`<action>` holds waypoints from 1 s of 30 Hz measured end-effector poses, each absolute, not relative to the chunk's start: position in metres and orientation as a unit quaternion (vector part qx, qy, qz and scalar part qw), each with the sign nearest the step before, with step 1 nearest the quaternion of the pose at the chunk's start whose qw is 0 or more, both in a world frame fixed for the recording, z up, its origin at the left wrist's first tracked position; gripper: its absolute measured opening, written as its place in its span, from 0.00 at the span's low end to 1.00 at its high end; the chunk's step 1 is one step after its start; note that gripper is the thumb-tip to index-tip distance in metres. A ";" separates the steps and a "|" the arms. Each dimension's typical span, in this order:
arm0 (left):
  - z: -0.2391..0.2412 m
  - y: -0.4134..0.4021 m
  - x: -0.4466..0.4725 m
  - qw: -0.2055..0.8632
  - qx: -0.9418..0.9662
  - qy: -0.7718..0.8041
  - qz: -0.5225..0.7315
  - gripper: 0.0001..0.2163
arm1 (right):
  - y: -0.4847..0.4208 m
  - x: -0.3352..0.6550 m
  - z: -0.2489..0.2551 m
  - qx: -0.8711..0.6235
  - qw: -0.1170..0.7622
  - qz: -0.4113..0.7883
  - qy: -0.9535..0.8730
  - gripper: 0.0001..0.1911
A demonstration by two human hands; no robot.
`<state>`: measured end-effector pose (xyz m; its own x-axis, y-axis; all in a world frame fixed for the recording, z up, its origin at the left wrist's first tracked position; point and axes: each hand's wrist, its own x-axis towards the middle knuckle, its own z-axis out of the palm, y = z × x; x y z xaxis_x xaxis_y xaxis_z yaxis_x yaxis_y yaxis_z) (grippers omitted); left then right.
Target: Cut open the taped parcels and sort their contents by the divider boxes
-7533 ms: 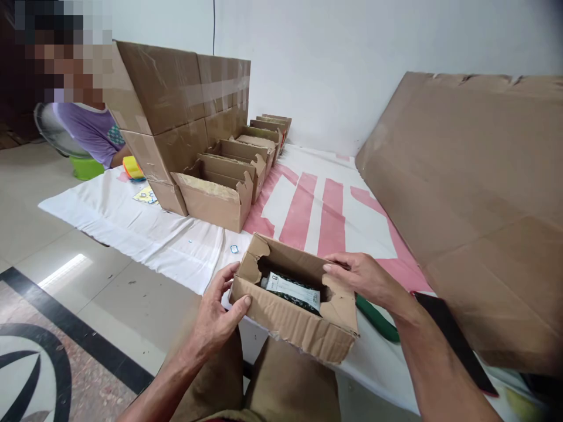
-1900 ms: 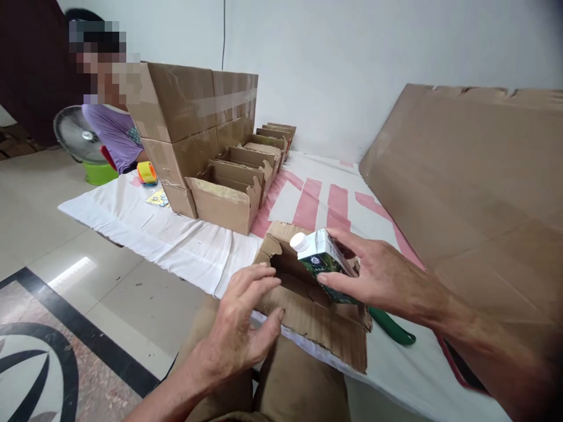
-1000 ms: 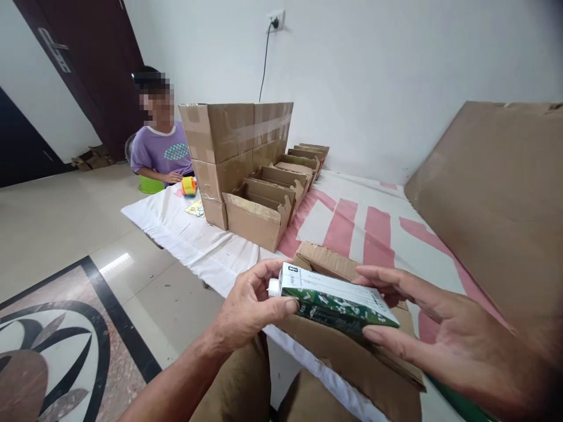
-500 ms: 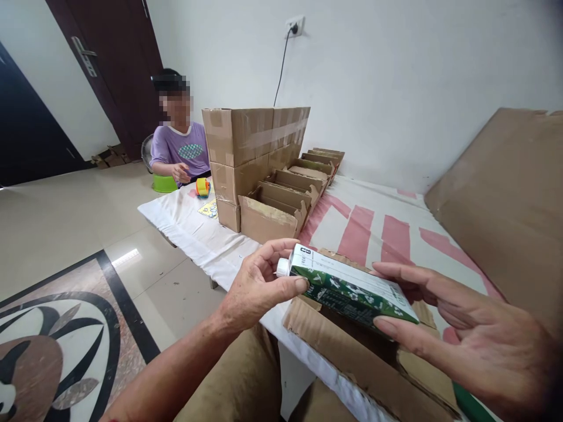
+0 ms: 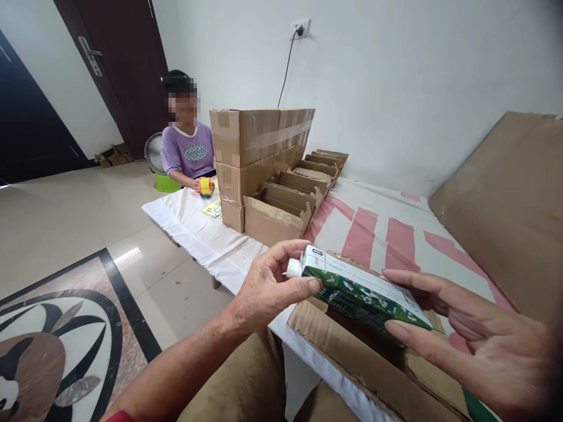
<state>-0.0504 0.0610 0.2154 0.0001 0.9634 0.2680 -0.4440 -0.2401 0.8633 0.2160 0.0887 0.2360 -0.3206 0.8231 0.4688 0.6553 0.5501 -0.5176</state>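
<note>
A green and white drink carton (image 5: 365, 287) with a white screw cap lies on its side in the air between my two hands. My left hand (image 5: 268, 287) grips the capped end, thumb on the green face and fingers behind. At the other end, my right hand (image 5: 466, 328) pinches the carton between thumb and fingers. Just below it sits an open cardboard box (image 5: 343, 346), its inside partly hidden by the carton and my right hand. Something green shows at the box's near right corner; I cannot tell what it is.
Taped cardboard boxes (image 5: 255, 138) stand stacked on the cloth-covered table (image 5: 185, 214), beside a row of open boxes (image 5: 285, 199). Across the table a person (image 5: 189, 146) sits, one hand at a yellow tape roll (image 5: 206, 186). A large cardboard sheet (image 5: 501, 205) leans at right.
The view has shifted slightly, so most things sit a little further right. My hold on the carton looks the same. The other person's hand has come down to the yellow roll.
</note>
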 end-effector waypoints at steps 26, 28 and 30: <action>0.053 0.197 -0.225 0.510 0.482 0.456 0.547 0.33 | 0.223 -0.030 0.188 -0.419 -0.186 -0.048 -0.888 0.17; 0.043 0.211 -0.226 0.500 0.493 0.466 0.538 0.33 | 0.234 -0.034 0.177 -0.425 -0.196 -0.056 -0.882 0.18; 0.036 0.224 -0.226 0.481 0.506 0.485 0.526 0.32 | 0.242 -0.038 0.167 -0.430 -0.207 -0.058 -0.877 0.17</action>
<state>-0.2262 0.2241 0.0362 -0.0252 0.9976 0.0651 -0.0163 -0.0656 0.9977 -0.0383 0.2423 0.1674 -0.5450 0.7776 -0.3136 0.7291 0.6242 0.2807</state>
